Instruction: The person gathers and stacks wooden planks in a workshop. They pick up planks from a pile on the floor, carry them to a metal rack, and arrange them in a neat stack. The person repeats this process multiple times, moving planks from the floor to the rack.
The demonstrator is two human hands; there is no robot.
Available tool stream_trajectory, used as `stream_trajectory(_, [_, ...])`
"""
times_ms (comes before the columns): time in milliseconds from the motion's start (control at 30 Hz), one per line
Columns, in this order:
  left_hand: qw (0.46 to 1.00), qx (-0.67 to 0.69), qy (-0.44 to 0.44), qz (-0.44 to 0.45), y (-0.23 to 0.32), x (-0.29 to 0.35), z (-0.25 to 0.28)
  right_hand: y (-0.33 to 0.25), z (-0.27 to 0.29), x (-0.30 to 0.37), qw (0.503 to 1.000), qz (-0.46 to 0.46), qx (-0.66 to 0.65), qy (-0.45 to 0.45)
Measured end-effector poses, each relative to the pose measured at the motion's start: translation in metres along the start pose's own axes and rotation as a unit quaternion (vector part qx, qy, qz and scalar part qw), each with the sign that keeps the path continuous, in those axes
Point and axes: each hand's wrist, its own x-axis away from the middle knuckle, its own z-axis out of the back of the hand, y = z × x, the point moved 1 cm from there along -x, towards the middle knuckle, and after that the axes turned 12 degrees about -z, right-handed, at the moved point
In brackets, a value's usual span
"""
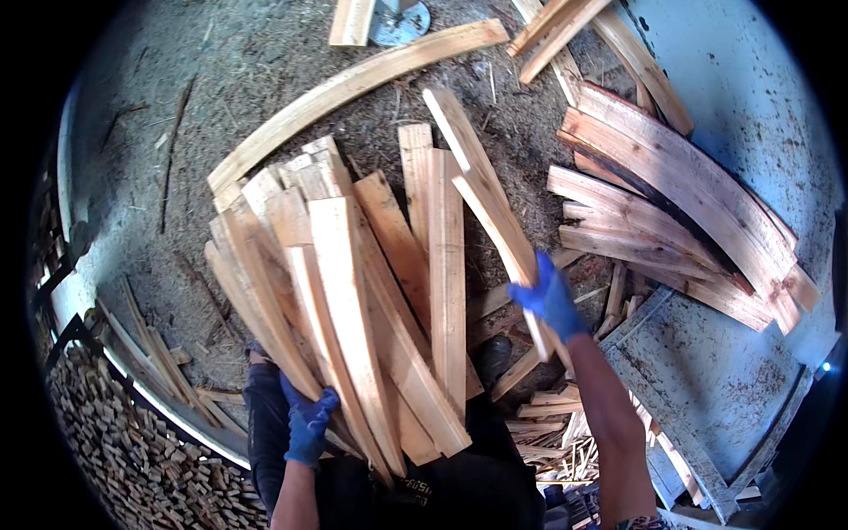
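Note:
A stack of pale sawn wooden boards point(331, 234) leans toward me, its near ends over my dark-clothed lap. My left hand point(306, 417), in a blue glove, is closed at the near left edge of this stack, its fingertips partly hidden against the wood. To the right of the stack, my right hand point(549, 296), also blue-gloved, is closed around narrow boards point(496, 225). Two lengths seem to run through that grip, slanting up and to the left. Their lower ends pass beneath the hand and forearm.
A long board point(353, 88) lies on the debris-strewn ground beyond the stack. Bark-edged boards point(680, 190) are piled at right beside a worn metal surface point(715, 371). Offcuts point(552, 415) lie below my right forearm. Many cut wood pieces point(150, 442) fill the lower left.

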Motion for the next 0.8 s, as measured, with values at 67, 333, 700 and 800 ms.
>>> stream_trajectory(67, [0.999,0.011,0.050,0.006,-0.006,-0.003,0.000,-0.003,-0.004,0.059,0.985,-0.059,-0.132,-0.095])
stream_trajectory(333, [0.999,0.052,0.013,-0.005,-0.002,-0.010,-0.003,-0.087,-0.070,0.173,0.972,-0.025,-0.154,-0.175])
stream_trajectory(700, [0.995,0.070,-0.046,0.051,0.001,-0.019,0.018,-0.076,-0.090,0.041,0.921,-0.079,-0.382,0.011])
stream_trajectory(800, [0.995,0.070,-0.056,0.043,-0.004,-0.031,0.046,-0.066,-0.107,0.020,0.969,-0.111,-0.209,0.064])
